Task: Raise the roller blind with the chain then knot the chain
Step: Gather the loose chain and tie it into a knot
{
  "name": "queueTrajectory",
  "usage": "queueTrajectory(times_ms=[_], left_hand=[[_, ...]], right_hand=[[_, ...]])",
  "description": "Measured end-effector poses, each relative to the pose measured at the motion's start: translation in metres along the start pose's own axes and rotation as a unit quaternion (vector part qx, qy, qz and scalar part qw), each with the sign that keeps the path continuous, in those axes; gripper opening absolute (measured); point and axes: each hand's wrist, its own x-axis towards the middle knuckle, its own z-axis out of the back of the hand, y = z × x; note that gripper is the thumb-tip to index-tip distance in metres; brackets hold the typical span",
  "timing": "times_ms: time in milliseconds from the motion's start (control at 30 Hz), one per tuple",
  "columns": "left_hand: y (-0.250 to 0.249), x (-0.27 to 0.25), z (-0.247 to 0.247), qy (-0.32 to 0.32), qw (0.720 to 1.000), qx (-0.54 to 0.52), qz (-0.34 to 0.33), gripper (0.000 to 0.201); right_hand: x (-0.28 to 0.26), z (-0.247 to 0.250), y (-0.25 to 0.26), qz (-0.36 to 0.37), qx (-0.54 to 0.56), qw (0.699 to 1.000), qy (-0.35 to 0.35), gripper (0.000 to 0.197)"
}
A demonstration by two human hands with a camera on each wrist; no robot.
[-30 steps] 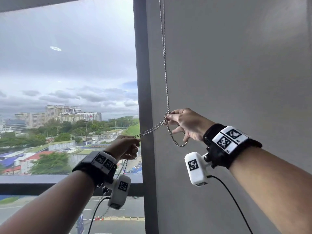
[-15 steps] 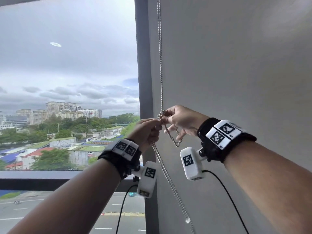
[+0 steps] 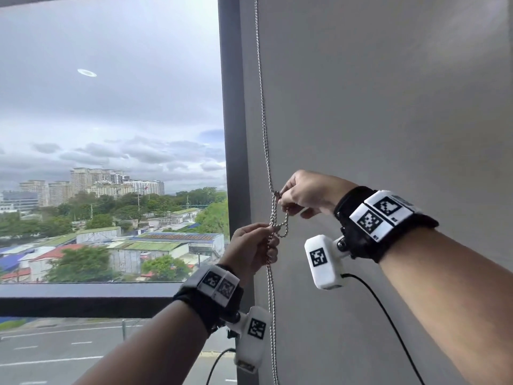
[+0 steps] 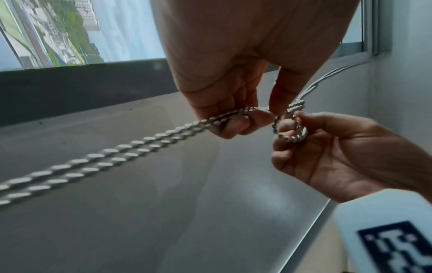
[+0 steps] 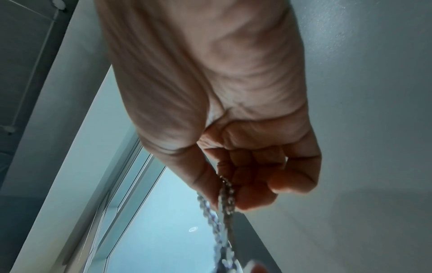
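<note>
Chain of metal hangs down along the grey wall, just beside the dark window frame. Right hand pinches it with curled fingers where a small loop forms. Below this loop, the left hand grips both strands with closed fingers, in front of the frame. Both strands go further down from it.

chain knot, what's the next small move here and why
Probably draw the left hand down while the right hand keeps its grip: the silver metal bead chain shows a small open loop between them, not yet pulled tight.
</note>
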Motion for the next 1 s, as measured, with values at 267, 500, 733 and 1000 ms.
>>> queueTrajectory(times_ms=[267, 500, 733, 1000], left_hand=[[-0.011, 0.006, -0.010, -0.021, 0.995, 0.021, -0.090, 0.014], [0.005, -0.001, -0.008, -0.047, 0.993, 0.032, -0.106, 0.019], [0.016, -0.006, -0.009, -0.056, 0.987, 0.063, -0.135, 0.021], [0.029, -0.013, -0.009, -0.039, 0.993, 0.034, -0.106, 0.025]], right_hand=[[-0.002, -0.002, -0.001, 0.028, 0.096, 0.994, -0.054, 0.010], [0.000, -0.005, -0.001, 0.047, 0.119, 0.989, -0.072, 0.011], [0.005, -0.012, -0.004, 0.037, 0.127, 0.990, -0.046, 0.005], [0.005, -0.016, -0.005, 0.025, 0.115, 0.993, -0.022, 0.013]])
